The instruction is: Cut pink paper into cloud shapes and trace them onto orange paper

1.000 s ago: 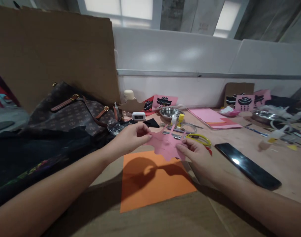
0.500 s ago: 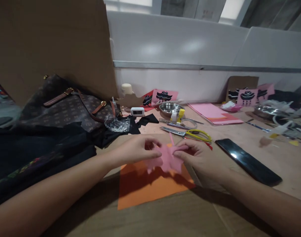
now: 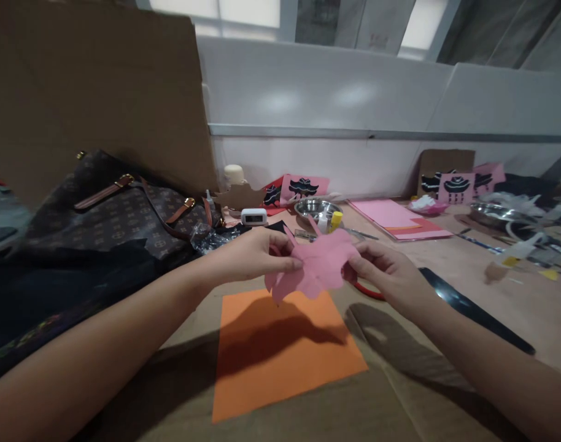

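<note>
Between my two hands a pink paper cutout (image 3: 320, 261) with a wavy, scalloped outline is held up in the air. My left hand (image 3: 266, 255) pinches its left edge between thumb and fingers. At the opposite edge, the thumb and fingers of my right hand (image 3: 375, 267) are closed on the paper. Below lies a flat sheet of orange paper (image 3: 285, 374), with the shadow of hands and cutout falling across it. Part of a red handle loop (image 3: 369, 291) shows beside my right hand; the scissors near it are mostly hidden behind the hands and paper.
Cardboard (image 3: 170, 411) covers the near work surface. A black phone (image 3: 478, 313) lies right of my right hand. Behind stand a metal bowl (image 3: 303, 212), a yellow-capped bottle (image 3: 336, 220) and a white digital timer (image 3: 253, 217). A brown handbag (image 3: 110, 209) sits on the left; pink sheets (image 3: 377, 215) lie behind.
Both hands have lifted the pink cutout off the orange sheet and opened it out flatter toward me. The cutout now blocks the yellow-handled scissors from view.
</note>
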### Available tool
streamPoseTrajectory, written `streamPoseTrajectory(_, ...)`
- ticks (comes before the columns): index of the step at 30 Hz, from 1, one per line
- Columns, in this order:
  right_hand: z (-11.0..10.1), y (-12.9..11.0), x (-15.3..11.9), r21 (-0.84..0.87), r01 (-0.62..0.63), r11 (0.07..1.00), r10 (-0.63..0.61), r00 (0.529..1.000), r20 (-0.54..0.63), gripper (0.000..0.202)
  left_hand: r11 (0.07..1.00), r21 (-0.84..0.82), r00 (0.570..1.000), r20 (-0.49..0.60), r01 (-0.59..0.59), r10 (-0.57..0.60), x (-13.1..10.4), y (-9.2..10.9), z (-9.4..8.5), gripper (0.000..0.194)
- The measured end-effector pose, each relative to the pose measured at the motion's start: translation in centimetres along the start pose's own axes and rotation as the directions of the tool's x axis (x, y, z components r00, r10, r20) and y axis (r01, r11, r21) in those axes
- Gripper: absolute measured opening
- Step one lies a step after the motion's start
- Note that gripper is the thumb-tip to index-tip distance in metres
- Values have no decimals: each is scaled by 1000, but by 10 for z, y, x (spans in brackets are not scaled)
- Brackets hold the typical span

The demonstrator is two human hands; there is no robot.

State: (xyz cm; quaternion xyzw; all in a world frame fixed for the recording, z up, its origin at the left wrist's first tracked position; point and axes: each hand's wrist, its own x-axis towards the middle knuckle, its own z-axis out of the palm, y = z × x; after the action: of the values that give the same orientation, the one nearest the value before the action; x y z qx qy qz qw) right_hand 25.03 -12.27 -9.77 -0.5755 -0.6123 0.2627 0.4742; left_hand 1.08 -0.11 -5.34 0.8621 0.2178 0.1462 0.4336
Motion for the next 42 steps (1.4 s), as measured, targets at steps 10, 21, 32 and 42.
streamPoseTrajectory(10,-3,20,4,49,14,999,-16,999,38,38,988,-145,987,-161,-45,21,-10,2,-17,19)
streamPoseTrajectory(21,22,-12,-20,-2,-70,998,70,997,45,21,940,296,985,16,-168,171,-14,3,9,11)
streamPoseTrajectory(32,27,-9,-15,53,-102,993,104,994,-24,22,988,125,991,-86,-92,103,-10,1,-7,40)
streamPoseTrajectory(42,23,-8,-19,-65,-30,997,28,999,-21,20,981,183,997,57,-67,57,-7,-1,13,22)
